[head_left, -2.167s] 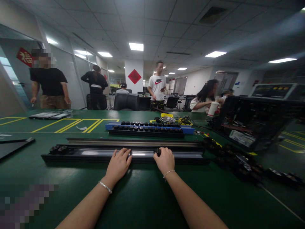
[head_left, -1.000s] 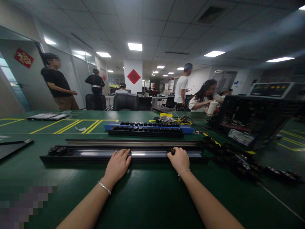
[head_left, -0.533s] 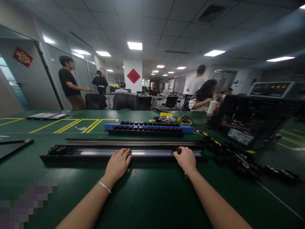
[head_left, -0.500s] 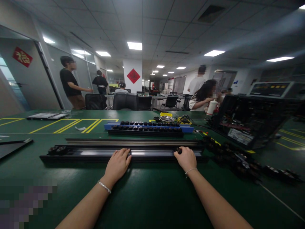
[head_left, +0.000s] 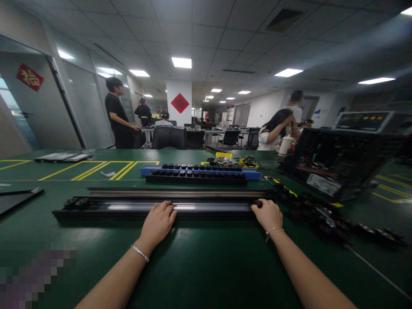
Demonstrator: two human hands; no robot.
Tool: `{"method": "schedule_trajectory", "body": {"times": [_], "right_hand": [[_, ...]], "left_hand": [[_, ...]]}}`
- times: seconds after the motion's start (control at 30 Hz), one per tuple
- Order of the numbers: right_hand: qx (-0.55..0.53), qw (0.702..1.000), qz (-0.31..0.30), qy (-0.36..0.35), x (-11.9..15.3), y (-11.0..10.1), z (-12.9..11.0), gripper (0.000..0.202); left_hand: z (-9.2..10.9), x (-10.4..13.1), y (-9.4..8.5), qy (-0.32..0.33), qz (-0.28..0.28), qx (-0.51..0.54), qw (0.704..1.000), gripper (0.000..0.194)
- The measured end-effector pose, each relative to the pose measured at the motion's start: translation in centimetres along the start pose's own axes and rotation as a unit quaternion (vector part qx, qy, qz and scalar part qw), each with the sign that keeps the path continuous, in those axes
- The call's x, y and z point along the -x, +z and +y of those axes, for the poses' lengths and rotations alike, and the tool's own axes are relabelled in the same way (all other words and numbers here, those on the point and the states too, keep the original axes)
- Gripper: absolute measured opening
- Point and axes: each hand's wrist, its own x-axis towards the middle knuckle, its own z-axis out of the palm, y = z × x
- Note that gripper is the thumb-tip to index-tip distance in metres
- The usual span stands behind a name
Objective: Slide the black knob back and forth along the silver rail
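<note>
A long black rail (head_left: 206,207) with a shiny channel lies crosswise in front of me. My left hand (head_left: 160,219) is closed over its middle, fingers together and their tips hidden in the channel. Towards the rail's right end, my right hand (head_left: 269,213) pinches a small dark round part (head_left: 259,204) against the channel. Two similar black parts (head_left: 75,202) sit in the rail's left end. Just behind runs a second long strip (head_left: 180,192).
Farther back, a blue rail (head_left: 254,174) stands with a black strip of several round parts (head_left: 196,175). Loose black parts (head_left: 331,219) lie at right, near an opened computer case (head_left: 341,163). A dark flat panel (head_left: 19,199) is at left. People stand and sit beyond the table.
My right hand has slid right along the rail with the small dark part. My left hand stays nearly in place. In the background, people have shifted position.
</note>
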Motion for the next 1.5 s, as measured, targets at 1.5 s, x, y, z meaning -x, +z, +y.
{"method": "schedule_trajectory", "body": {"times": [1.5], "right_hand": [[0.041, 0.986, 0.087, 0.135, -6.4, -2.3, 12.3, 0.048]], "left_hand": [[0.2, 0.0, -0.4, -0.005, 0.013, -0.002, 1.0, 0.034]]}}
